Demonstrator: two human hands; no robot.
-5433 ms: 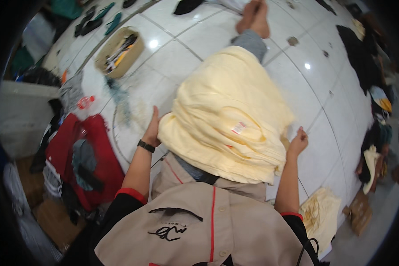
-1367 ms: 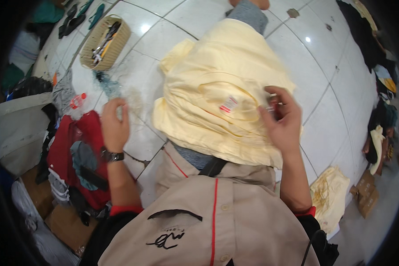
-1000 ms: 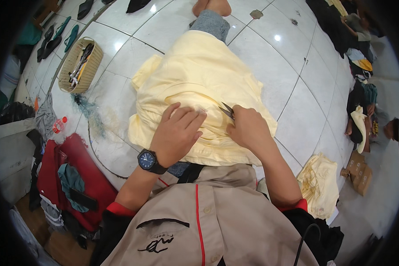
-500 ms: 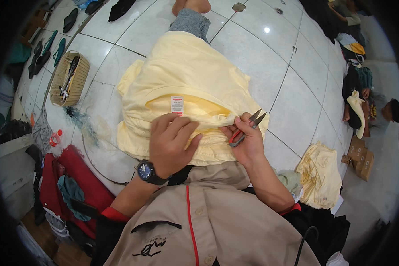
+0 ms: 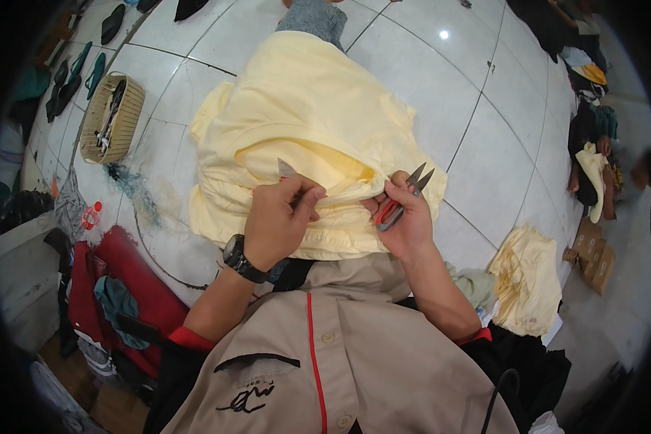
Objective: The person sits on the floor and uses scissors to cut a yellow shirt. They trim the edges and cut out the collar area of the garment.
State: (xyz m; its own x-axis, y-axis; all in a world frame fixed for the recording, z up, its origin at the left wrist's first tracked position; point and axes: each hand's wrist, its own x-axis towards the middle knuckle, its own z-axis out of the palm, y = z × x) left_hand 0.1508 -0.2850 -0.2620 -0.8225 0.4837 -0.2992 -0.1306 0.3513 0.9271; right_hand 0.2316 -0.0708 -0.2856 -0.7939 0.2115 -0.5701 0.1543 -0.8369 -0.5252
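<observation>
Pale yellow garments (image 5: 307,87) lie across my outstretched leg and lap, the neck opening upward. My left hand (image 5: 278,220) is closed on a white label (image 5: 286,166) at the near side of that opening, its fingertips partly hidden. My right hand (image 5: 405,217) grips small scissors (image 5: 389,213) with red-and-dark handles, blades pointing up to the right and apart. Its fingers also touch the collar edge near the opening's right end. A dark watch (image 5: 242,259) is on my left wrist.
At left: a woven basket (image 5: 112,116) of tools, sandals (image 5: 94,76), a capped bottle (image 5: 92,215) and red clothing (image 5: 123,289). At right: more yellow fabric (image 5: 524,282), cardboard boxes (image 5: 597,257), and another person (image 5: 644,170) at the edge among dark clothes (image 5: 586,126).
Since the oldest frame both hands have come in onto the garment and scissors have appeared in my right. In the last half second my left fingers have curled onto the label.
</observation>
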